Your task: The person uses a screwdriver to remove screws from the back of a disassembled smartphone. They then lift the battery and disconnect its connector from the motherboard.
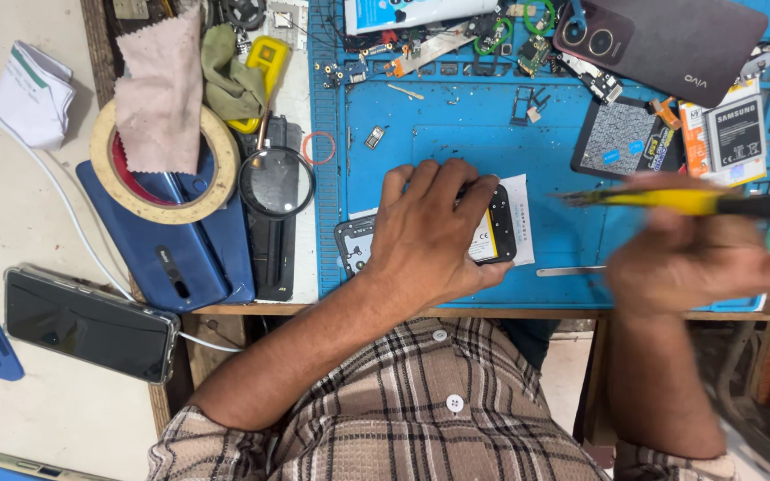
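My left hand (430,233) lies flat on an opened black phone (501,227) that rests on the blue work mat (456,125), pressing it down; the phone's ends stick out on both sides of the palm. A white paper strip (520,223) lies under the phone's right end. My right hand (679,258), blurred by motion, grips a yellow-handled tool (679,199) with a dark end, held level above the mat to the right of the phone. A thin metal strip (572,271) lies on the mat between the hands.
A magnifying glass (276,183), a roll of tape (164,165) with a pink cloth, and a blue phone (180,258) sit left of the mat. A dark phone back (670,44), batteries (733,129) and small parts crowd the mat's far edge. A cabled phone (91,322) lies at left.
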